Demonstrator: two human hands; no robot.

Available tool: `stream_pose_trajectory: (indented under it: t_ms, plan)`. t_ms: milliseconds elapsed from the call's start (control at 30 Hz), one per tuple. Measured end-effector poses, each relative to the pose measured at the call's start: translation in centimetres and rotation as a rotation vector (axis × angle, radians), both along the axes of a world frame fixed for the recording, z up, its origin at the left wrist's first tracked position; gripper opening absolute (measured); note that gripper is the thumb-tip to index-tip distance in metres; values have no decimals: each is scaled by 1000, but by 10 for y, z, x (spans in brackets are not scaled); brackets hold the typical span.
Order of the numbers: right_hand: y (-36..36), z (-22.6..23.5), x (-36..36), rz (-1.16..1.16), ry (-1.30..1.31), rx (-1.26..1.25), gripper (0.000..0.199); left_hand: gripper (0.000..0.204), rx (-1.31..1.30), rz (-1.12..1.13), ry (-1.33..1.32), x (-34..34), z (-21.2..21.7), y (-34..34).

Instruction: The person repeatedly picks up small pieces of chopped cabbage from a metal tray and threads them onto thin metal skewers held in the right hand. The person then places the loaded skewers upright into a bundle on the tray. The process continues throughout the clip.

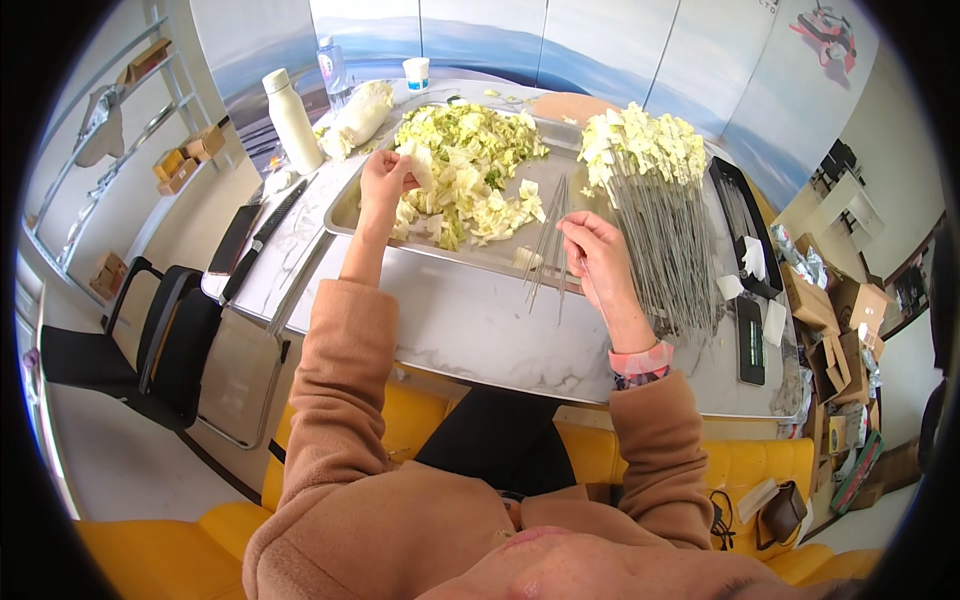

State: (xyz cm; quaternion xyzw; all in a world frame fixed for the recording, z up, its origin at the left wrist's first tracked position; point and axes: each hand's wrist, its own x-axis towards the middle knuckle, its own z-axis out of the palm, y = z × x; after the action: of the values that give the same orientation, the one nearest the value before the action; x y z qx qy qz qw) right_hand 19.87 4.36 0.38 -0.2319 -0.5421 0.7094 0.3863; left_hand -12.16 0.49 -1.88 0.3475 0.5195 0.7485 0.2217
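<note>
Marble-patterned tabletop (pixel 480 330) runs across my view, its near edge just above my lap, with a bare strip between that edge and the metal tray (pixel 345 212). I see my left hand (pixel 385 180) reaching over the tray's left rim, fingers pinched on a pale cabbage piece (pixel 420 165) at the edge of the chopped cabbage pile (pixel 470 170). My right hand (pixel 600 262) sits at the tray's near rim, fingers curled around a few thin metal skewers (pixel 548 250) that fan upward across the tray and down onto the bare tabletop. Just right of that hand, a dense bundle of loaded skewers (pixel 650 200) lies with cabbage bunched at the far ends and the bare stems pointing toward me, close enough that little room is left on that side.

Left of the tray I count 1 white bottle (pixel 293 120), a dark knife (pixel 262 240) along the table's left edge and a phone (pixel 235 238) beside it. A black tray (pixel 745 215) and a second dark phone (pixel 750 340) crowd the right edge. Beyond the left edge stands a black chair (pixel 170 340), with open floor around it.
</note>
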Motion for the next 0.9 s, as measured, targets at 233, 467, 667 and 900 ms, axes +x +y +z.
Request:
stream_pose_trajectory:
  t_ms: [233, 467, 667, 900]
  plan:
    - [-11, 10, -1, 115, -104, 121, 20, 32, 97, -226, -200, 28, 11, -5]
    - [-18, 16, 2, 185, -227, 293, 30, 36, 193, -173, -315, 56, 9, 8]
    - [-19, 13, -1, 161, -257, 344, 29, 32, 223, -177, -333, 62, 9, 8]
    - [-21, 14, -1, 136, -278, 322, 28, 28, 243, -147, -375, 65, 15, 4]
